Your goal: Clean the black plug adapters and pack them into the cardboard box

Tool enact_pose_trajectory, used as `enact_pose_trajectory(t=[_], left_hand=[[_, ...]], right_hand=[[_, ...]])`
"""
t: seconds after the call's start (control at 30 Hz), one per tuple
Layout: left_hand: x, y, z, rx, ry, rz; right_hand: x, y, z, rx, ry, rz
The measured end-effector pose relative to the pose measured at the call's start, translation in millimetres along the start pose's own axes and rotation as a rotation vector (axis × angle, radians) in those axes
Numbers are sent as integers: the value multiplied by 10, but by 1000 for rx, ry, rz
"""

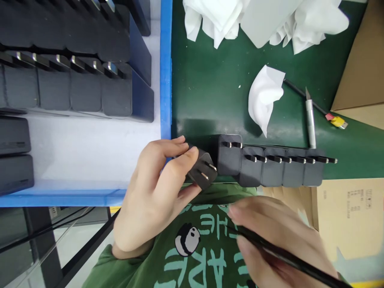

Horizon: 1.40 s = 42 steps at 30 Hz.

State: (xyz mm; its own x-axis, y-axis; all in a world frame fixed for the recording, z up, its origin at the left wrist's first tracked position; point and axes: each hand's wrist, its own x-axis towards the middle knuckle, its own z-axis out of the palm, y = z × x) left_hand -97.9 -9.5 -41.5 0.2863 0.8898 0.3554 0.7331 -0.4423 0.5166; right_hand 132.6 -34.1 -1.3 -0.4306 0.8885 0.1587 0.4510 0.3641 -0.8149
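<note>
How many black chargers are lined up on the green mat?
5 chargers in one row on the green mat, just right of the left hand, which holds a sixth charger. None look hidden.

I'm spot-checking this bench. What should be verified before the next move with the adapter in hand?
1. Grip: the left hand has fingers and thumb closed on the adapter. Ok.
2. Prongs: both show, uncovered, pointing toward the row of adapters. Ok.
3. Tool: the right hand holds the thin black tool. Ok.
4. Tool tip: blurred. Cannot tell.
5. Row: stands side by side at the edge of the green mat. Ok.
6. Craft knife: lies beyond the row, apart from both hands. Ok.
</note>
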Motion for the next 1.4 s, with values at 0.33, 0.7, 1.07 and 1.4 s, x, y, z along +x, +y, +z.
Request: enact_pose_trajectory(t=[0.33,0.7,1.07,1.4], left_hand=[[29,2,1,27,17,26],[37,39,-5,-36,0,-63],[10,54,-2,-36,-2,-73],[50,17,4,9,19,1]], right_hand=[[-49,259,342,24,-53,-122],[-68,259,356,3,-36,-115],[153,54,-77,32,43,-90],[163,122,157,41,213,-111]])
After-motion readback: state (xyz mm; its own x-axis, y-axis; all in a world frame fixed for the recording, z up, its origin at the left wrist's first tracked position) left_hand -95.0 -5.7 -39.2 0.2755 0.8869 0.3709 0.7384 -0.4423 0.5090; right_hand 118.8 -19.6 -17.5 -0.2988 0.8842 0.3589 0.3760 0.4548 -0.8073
